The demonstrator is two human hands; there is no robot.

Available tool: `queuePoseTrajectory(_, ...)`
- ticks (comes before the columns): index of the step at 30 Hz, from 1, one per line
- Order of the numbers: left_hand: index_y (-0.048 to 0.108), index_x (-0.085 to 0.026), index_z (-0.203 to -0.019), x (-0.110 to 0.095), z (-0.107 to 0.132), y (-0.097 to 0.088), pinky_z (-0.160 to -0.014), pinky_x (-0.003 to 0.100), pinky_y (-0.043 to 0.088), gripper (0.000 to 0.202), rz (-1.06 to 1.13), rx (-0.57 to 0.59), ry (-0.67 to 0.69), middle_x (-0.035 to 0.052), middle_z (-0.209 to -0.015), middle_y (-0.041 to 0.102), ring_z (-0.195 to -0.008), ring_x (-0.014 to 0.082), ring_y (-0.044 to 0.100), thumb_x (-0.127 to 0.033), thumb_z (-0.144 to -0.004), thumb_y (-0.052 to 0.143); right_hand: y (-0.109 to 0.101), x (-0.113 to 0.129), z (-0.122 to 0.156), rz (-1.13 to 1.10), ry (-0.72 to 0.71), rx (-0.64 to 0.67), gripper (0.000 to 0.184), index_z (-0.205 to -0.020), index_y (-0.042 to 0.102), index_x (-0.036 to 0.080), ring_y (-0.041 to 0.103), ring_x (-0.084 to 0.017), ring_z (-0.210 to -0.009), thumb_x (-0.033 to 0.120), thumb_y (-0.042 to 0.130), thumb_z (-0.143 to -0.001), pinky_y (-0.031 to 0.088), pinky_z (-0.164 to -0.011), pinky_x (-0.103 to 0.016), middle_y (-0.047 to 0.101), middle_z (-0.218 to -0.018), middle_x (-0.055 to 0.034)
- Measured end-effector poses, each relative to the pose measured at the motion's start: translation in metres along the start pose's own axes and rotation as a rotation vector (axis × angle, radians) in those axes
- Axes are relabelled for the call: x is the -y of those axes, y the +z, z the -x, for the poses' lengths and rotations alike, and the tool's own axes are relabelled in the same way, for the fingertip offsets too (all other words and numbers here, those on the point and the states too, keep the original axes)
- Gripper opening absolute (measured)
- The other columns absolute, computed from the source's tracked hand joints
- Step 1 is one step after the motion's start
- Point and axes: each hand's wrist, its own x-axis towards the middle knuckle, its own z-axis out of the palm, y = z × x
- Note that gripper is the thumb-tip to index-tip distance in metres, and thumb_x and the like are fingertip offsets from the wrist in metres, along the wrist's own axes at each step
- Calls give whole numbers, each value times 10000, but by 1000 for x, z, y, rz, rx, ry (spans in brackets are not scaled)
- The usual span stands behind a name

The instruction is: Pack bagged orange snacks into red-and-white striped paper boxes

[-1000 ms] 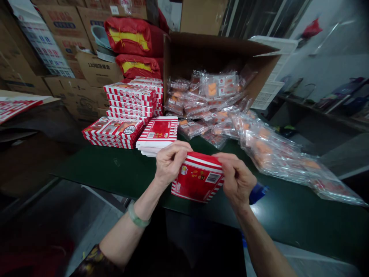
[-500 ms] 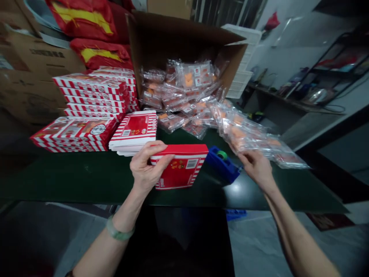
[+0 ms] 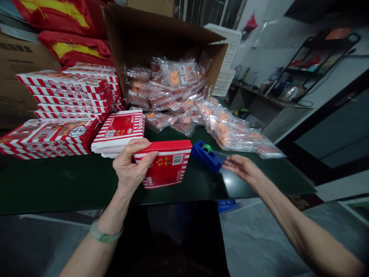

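My left hand (image 3: 131, 163) grips the upper left corner of a red-and-white striped box (image 3: 165, 167), its thumb on the face with the barcode and its fingers behind. The box stands on edge on the dark green table. My right hand (image 3: 242, 168) has its fingers stretched toward the cutter end of a blue tape dispenser (image 3: 206, 156) with a green core. Whether the fingertips touch the tape there I cannot tell. Just behind that hand lies a row of clear plastic packets (image 3: 230, 129) with orange pieces inside.
A pile of flat striped cartons (image 3: 118, 129) lies left of the held box. Filled striped boxes (image 3: 69, 92) are stacked farther left. A large cardboard box (image 3: 164, 36) on its side spills more packets (image 3: 175, 77). The table's front edge (image 3: 86, 207) runs close to my body.
My right hand has left the row of plastic packets and come to the tape dispenser, its fingers opening out. My left hand still holds the box. The view has shifted to the right.
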Motion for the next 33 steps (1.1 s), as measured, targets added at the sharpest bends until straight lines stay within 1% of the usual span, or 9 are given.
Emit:
queuePoseTrajectory(5, 638, -196, -855, 1, 1, 0, -755, 300, 526, 189, -10, 10, -17, 3, -847, 678, -786, 145, 650, -218, -696, 738, 4, -24, 24, 170, 112, 7, 342, -622, 483, 185, 543, -137, -563, 481, 652, -649, 482, -503, -295, 565, -631, -9)
queuePoseTrajectory(9, 635, -189, -893, 2, 2, 2, -760, 281, 515, 188, -2, 19, -32, 9, -871, 672, -803, 136, 644, -190, -722, 713, 2, -29, 21, 421, 159, -43, 254, -509, 445, 187, 310, -70, -413, 269, 638, -654, 256, -436, -208, 395, -443, 60)
queuePoseTrajectory(13, 626, -175, -890, -1, 4, 6, -754, 279, 513, 169, -74, -19, -22, 21, -869, 659, -801, 137, 637, -193, -739, 700, 8, -21, 34, 599, 137, -147, 266, -447, 431, 195, 251, -83, -429, 121, 580, -654, 172, -473, -248, 337, -421, 45)
queuePoseTrajectory(15, 619, -173, -901, -4, 5, 8, -740, 279, 516, 164, -111, -23, 1, 30, -878, 653, -794, 139, 635, -199, -753, 686, 25, -7, 48, 623, 88, -166, 241, -496, 452, 200, 289, -99, -458, 174, 557, -712, 193, -481, -251, 367, -467, 31)
queuePoseTrajectory(18, 601, -168, -947, -7, 7, 9, -749, 283, 513, 171, -119, 1, 51, 52, -915, 637, -825, 142, 631, -167, -782, 647, 78, 30, 68, 484, -41, -55, 261, -646, 484, 207, 338, -101, -494, 389, 481, -833, 252, -473, -228, 389, -553, 38)
queuePoseTrajectory(21, 584, -164, -984, -10, 9, 8, -744, 280, 513, 181, -117, 30, 82, 66, -924, 619, -839, 142, 622, -144, -806, 606, 149, 72, 77, -71, -130, 193, 310, -667, 467, 195, 350, -69, -473, 457, 558, -805, 244, -426, -197, 401, -573, 55)
queuePoseTrajectory(24, 584, -169, -989, -13, 10, 8, -726, 277, 520, 174, -125, 24, 104, 68, -915, 615, -830, 145, 621, -156, -815, 589, 203, 93, 75, -260, -85, 199, 381, -594, 446, 180, 317, -41, -402, 467, 670, -705, 228, -380, -183, 400, -496, 73)
queuePoseTrajectory(28, 594, -180, -969, -20, 13, 8, -692, 247, 529, 164, -134, -6, 148, 63, -900, 621, -795, 138, 629, -159, -806, 599, 221, 94, 70, -311, 47, 102, 463, -513, 372, 186, 257, -26, -342, 451, 736, -618, 211, -349, -177, 289, -383, 110)
queuePoseTrajectory(33, 609, -177, -953, -28, 19, 13, -651, 218, 529, 159, -150, 18, 183, 73, -900, 626, -788, 136, 627, -144, -798, 606, 207, 112, 67, -241, 459, 226, 455, -529, 360, 192, 235, -29, -313, 476, 682, -679, 241, -326, -160, 257, -351, 119)
